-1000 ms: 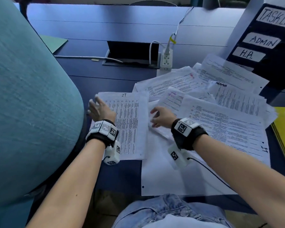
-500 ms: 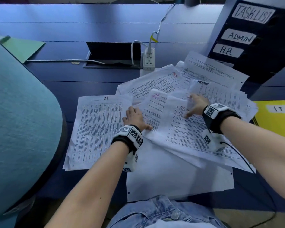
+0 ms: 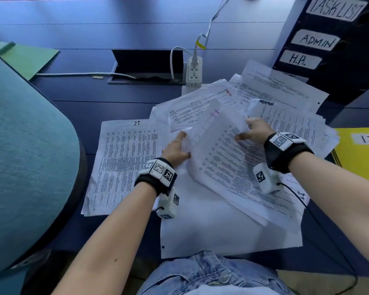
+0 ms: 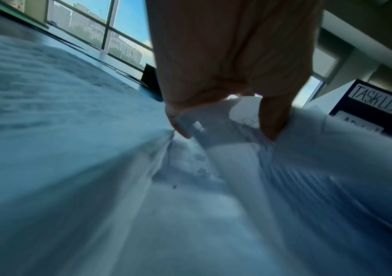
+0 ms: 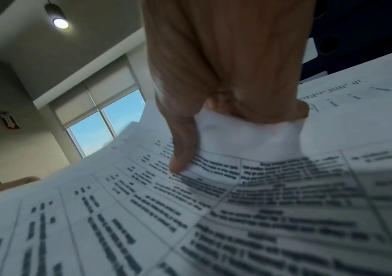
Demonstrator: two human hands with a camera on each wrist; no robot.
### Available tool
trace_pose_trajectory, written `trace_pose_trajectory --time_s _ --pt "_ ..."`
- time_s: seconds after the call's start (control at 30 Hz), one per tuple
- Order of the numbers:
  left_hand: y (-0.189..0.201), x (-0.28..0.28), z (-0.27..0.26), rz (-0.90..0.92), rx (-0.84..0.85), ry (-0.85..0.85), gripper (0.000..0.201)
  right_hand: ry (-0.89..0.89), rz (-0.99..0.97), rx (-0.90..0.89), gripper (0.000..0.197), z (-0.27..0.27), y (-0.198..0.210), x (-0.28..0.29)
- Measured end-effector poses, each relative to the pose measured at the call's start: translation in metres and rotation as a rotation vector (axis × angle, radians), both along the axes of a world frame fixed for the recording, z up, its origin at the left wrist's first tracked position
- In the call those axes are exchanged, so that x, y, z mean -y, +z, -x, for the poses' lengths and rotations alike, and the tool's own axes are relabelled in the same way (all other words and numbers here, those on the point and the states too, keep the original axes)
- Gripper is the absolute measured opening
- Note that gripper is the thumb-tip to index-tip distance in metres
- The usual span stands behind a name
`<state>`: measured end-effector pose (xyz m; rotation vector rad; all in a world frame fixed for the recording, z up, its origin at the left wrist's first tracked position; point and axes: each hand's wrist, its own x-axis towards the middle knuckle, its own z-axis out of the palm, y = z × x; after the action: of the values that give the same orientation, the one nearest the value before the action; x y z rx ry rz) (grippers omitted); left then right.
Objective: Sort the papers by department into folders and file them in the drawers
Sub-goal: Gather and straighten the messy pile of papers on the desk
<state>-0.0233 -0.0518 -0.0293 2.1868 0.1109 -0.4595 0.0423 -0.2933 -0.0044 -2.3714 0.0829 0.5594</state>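
Observation:
A loose pile of printed papers (image 3: pixel 285 116) covers the blue table (image 3: pixel 94 28). My right hand (image 3: pixel 244 129) pinches the far corner of the top printed sheet (image 3: pixel 224 167) and lifts it off the pile; the right wrist view shows the right hand (image 5: pixel 214 149) with the thumb on the print and the fingers hidden beneath. My left hand (image 3: pixel 182 143) grips the same sheet's left edge, and in the left wrist view the paper bunches between the thumb and fingers of that left hand (image 4: pixel 225 127). A sheet marked IT (image 3: pixel 124 162) lies flat to the left. A yellow IT folder (image 3: pixel 360 158) lies at the right.
A dark drawer unit (image 3: pixel 339 67) labelled TASKLIST, ADMIN and H.R. stands at the back right. A green folder (image 3: pixel 30 58) lies far left, a power strip (image 3: pixel 193 73) and cable box (image 3: pixel 147 67) behind the pile. A teal chair back (image 3: pixel 24 145) crowds the left side.
My left hand left the IT sheet and came right to the pile. My right hand moved to the top sheet's far corner and raised it.

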Motion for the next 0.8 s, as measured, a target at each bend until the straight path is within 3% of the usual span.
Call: trace_pose_trajectory --time_s 0.07,0.17,0.3,0.37,0.43,0.5,0.6,0.67,0.8 --pt "0.003 -0.001 -0.006 0.087 -0.004 -0.023 0.055 0.001 -0.004 -0.029 0.017 0.0 0.006 -0.008" --pt "0.012 -0.002 -0.013 0.298 0.041 0.134 0.022 -0.122 -0.069 -0.003 0.023 -0.005 0.008 -0.016" --pt "0.024 -0.016 -0.016 0.617 0.061 0.643 0.043 -0.306 -0.187 0.057 0.023 -0.015 0.015 -0.022" --pt "0.024 -0.022 -0.014 0.722 0.017 0.617 0.037 -0.414 -0.276 0.07 0.029 -0.021 0.013 -0.021" --pt "0.026 -0.023 -0.011 0.658 -0.059 0.422 0.036 -0.5 -0.382 0.035 0.033 -0.023 0.008 -0.02" --pt "0.022 -0.024 -0.01 0.507 -0.081 0.318 0.045 -0.532 -0.443 0.006 0.024 -0.024 0.001 -0.02" --pt "0.016 -0.028 -0.012 0.487 -0.067 0.426 0.038 -0.544 -0.54 -0.012 0.014 -0.01 0.009 -0.028" --pt "0.014 -0.031 -0.012 0.491 -0.07 0.485 0.034 -0.492 -0.558 -0.055 0.026 0.001 0.01 -0.03" --pt "0.01 -0.036 -0.009 0.478 -0.055 0.52 0.02 -0.352 -0.394 0.005 0.029 0.016 0.009 -0.032"
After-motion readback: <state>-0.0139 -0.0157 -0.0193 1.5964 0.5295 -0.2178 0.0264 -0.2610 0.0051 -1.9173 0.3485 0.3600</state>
